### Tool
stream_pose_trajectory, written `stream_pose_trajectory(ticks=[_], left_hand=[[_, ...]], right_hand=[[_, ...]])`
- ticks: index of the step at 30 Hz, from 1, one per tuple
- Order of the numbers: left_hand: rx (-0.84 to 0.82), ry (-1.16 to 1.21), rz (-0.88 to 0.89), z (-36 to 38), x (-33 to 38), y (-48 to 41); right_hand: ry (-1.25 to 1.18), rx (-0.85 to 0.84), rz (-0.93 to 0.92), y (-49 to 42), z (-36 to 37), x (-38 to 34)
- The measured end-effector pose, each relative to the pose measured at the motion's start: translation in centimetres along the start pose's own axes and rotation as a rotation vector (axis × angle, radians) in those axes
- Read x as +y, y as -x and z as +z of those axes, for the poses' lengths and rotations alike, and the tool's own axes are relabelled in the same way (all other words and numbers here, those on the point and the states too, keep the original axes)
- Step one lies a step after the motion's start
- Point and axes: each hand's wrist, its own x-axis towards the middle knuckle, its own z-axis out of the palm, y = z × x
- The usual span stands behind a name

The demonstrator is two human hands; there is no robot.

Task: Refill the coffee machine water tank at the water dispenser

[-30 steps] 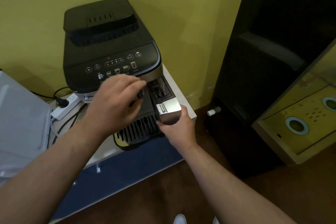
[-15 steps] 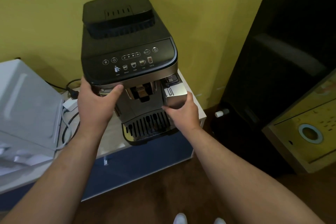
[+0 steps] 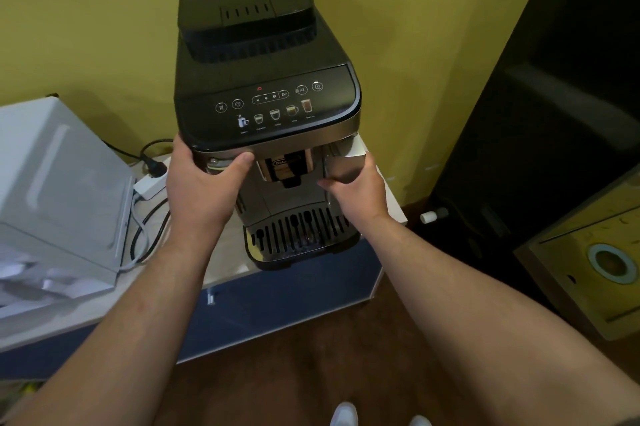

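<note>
A black and silver coffee machine [image 3: 263, 79] stands on a white cabinet top [image 3: 391, 204] against the yellow wall. My left hand [image 3: 202, 183] grips the machine's front left corner, thumb pressed on the silver trim. My right hand [image 3: 356, 190] holds the silver front of the water tank [image 3: 343, 166] at the machine's front right. The tank front sits nearly flush with the machine; the rest of the tank is hidden inside. A red light [image 3: 259, 88] glows on the control panel.
A white appliance [image 3: 55, 190] sits to the left, with a power strip [image 3: 150, 183] and cables [image 3: 145, 228] between it and the machine. A tall black cabinet [image 3: 554, 114] stands to the right, and a wooden box [image 3: 595, 263] lies on the floor.
My left hand moved from in front of the spout to the machine's left corner. My right hand pushed the tank front back towards the machine. The view drew closer.
</note>
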Motion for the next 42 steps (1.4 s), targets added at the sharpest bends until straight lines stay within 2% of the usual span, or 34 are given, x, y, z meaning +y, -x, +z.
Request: stream_pose_trajectory(ticks=[11,32,35,39,42], left_hand=[[-0.002,-0.004,0.018,0.0,-0.2,-0.1],[0.016,0.027,0.002,0.3,-0.2,0.0],[0.019,0.034,-0.006,0.2,0.0,0.1],[0.001,0.033,-0.002,0.1,0.0,0.0],[0.008,0.032,-0.01,0.0,0.0,0.0]], right_hand=[[-0.107,-0.036,-0.065,-3.4,1.4,0.5],[0.044,-0.057,-0.117,-4.9,1.2,1.2],[0.141,-0.039,-0.132,-4.5,0.8,0.8],[0.12,-0.113,-0.04,-4.6,0.4,0.0],[0.189,-0.139,-0.04,-4.5,-0.1,-0.4]])
